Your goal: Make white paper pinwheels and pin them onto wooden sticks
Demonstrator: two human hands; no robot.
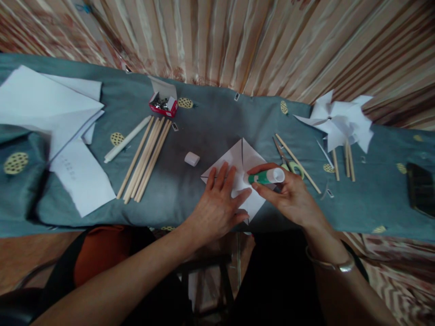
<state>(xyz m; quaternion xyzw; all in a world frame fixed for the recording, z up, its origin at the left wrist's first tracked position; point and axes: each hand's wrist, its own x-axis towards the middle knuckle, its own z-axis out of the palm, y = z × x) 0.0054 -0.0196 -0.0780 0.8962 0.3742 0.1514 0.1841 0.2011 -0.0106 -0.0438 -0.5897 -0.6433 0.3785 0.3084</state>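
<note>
You had no text you could read: the faint dotted marks on the white sheet at your left were too small to make out, and the glue stick showed no legible label.

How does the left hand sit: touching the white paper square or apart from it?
Touching. The head view shows the left hand pressed flat, fingers spread, on the white paper square, with no gap; the right hand holds a glue stick.
</note>
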